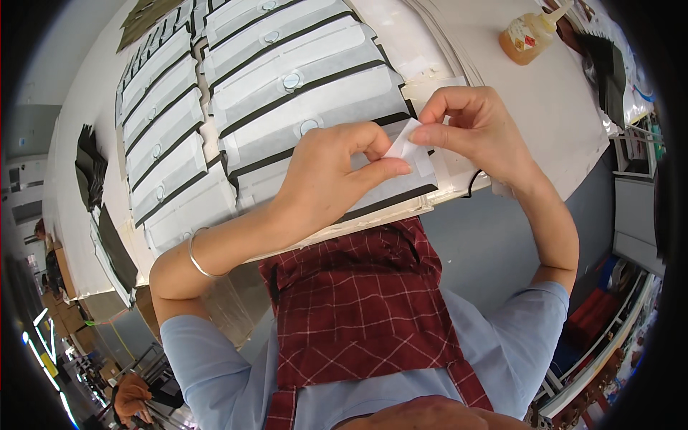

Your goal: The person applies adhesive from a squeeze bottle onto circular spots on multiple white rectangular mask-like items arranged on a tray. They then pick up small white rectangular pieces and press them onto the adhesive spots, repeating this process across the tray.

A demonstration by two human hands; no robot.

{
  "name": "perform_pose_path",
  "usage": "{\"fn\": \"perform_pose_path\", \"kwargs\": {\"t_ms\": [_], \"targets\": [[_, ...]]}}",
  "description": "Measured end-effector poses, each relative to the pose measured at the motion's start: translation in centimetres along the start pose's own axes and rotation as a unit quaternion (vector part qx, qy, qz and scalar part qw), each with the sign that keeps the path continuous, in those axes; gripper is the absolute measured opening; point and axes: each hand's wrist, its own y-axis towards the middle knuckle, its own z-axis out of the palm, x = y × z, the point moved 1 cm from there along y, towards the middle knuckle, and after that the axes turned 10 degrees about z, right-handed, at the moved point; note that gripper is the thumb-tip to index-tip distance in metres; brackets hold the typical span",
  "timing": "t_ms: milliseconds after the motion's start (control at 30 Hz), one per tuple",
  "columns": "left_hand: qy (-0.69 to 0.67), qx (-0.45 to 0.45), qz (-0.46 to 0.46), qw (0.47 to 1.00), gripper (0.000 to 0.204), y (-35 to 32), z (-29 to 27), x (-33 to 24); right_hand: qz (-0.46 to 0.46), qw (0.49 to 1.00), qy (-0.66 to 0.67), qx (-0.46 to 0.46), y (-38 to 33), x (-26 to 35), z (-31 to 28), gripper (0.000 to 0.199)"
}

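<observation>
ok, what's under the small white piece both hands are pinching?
Under the white piece: a white, dark-edged panel, topmost of an overlapping row. Left hand and right hand cover the rest.

Workshop or small factory, hand-assembly station. Long white worktable covered with overlapping rows of identical white flat pieces with dark edges and round fittings, laid out in batches. More stacks of dark pieces along table's far side. Squeeze bottle of amber glue at table edge. Worker wears red checked apron. Cardboard boxes and another person at lower left; racks or shelving at lower right.
</observation>
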Motion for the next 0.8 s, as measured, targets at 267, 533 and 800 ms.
{"fn": "perform_pose_path", "kwargs": {"t_ms": [267, 533, 800], "targets": [[0.18, 0.022, 0.178, 0.967, 0.017, 0.5, -2.4, 1.9, -0.111, 0.984, -0.141, -0.009, 4.8, -0.1, -2.6, 0.014], [0.256, 0.113, 0.231, 0.932, 0.022, 1.4, -2.4, 3.1, -0.097, 0.973, -0.207, -0.008, 8.8, 0.8, -2.5, 0.015], [0.255, 0.131, 0.265, 0.921, 0.023, 1.9, -2.2, 3.2, -0.037, 0.982, -0.184, -0.009, 9.1, 1.2, -2.3, 0.015]]}}
